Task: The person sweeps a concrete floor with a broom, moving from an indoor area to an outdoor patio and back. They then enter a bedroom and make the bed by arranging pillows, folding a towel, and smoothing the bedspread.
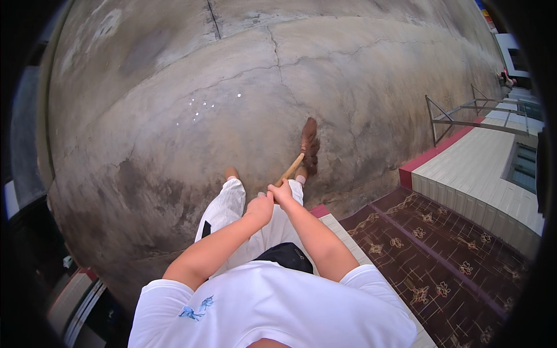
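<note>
A broom [291, 169] with a pale wooden handle slants away from my body. Its reddish-brown, lobed head [310, 145] rests on the concrete ahead of my right foot. My left hand [260, 207] is closed around the upper end of the handle, close to my body. Just beyond it, my right hand [281, 192] grips the handle lower down. The two hands almost touch. Small white scraps [203, 105] lie scattered on the floor, ahead and to the left of the broom head.
Cracked, stained concrete [174, 75] spreads out ahead. To my right lies a dark brown patterned covering [429, 255], beside a pale ribbed structure [464, 168] with a red edge. A metal frame [458, 116] juts out above that structure. A distant person [508, 80] shows at the far right.
</note>
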